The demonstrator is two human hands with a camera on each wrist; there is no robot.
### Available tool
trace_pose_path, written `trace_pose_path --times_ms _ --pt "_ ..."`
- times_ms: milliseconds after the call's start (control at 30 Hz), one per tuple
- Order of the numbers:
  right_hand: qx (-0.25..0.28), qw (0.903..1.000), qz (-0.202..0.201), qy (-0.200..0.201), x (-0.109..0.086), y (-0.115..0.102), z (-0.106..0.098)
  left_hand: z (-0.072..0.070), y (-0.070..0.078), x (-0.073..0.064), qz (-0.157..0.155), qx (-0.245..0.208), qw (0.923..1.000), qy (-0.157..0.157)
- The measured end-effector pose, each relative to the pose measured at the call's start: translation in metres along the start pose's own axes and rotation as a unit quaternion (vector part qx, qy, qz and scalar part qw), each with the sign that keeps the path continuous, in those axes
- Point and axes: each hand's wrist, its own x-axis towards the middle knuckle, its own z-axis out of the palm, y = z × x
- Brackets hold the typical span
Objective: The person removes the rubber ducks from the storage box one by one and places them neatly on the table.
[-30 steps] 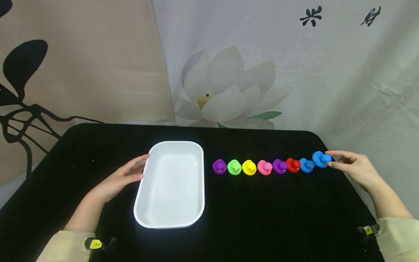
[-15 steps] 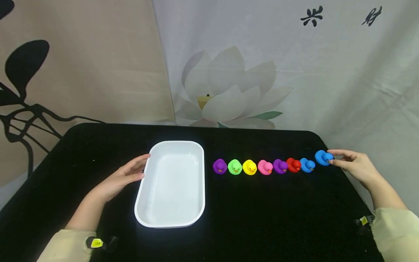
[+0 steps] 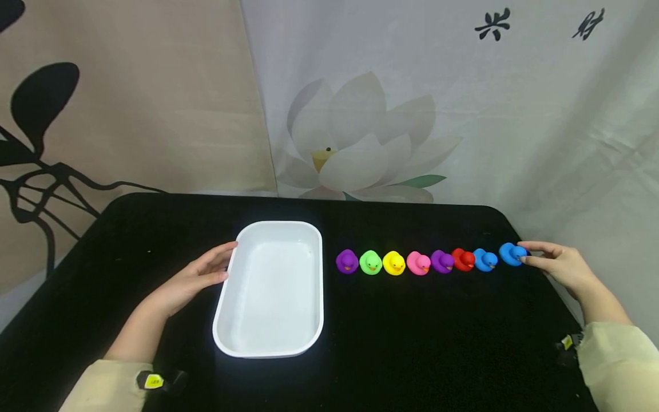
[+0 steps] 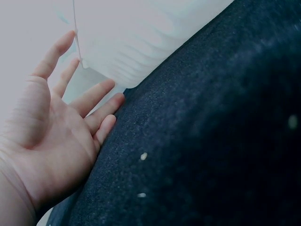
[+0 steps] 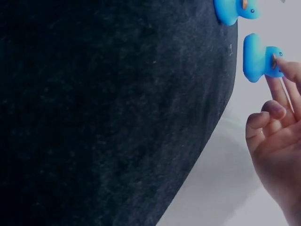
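My right hand (image 3: 558,264) pinches a blue rubber duck (image 3: 511,254) by its head, between thumb and fingers, at the right end of a row of ducks. In the right wrist view this blue duck (image 5: 254,57) shows against the pale background, beside another blue duck (image 5: 228,10). On the left, my left hand (image 3: 193,280) touches the long side of a white tray (image 3: 268,286), its fingers extended. The left wrist view shows those loosely spread fingers (image 4: 96,96) at the outer wall of the tray (image 4: 155,37).
Leftward from the held duck run a blue duck (image 3: 485,260), a red duck (image 3: 464,260), a purple duck (image 3: 441,262), a pink duck (image 3: 418,263), a yellow duck (image 3: 393,263), a green duck (image 3: 370,262) and another purple duck (image 3: 347,262). A black cloth (image 3: 412,343) covers the table.
My right hand has shifted slightly to the right with the blue duck, then lowered it a little, and the gap to the neighbouring blue duck has widened. The left hand stays at the tray.
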Motion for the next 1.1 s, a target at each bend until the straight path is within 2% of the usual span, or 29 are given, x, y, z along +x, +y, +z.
trace_pose_path --times_ms 567,1100 --pt "0.04 0.9989 0.0 -0.024 0.002 0.01 0.01 0.0 -0.001 0.0 -0.008 0.002 1.0 0.004" --pt "0.041 0.9986 0.007 -0.032 0.005 0.018 0.015 0.001 0.0 0.0 -0.002 0.003 1.0 0.005"
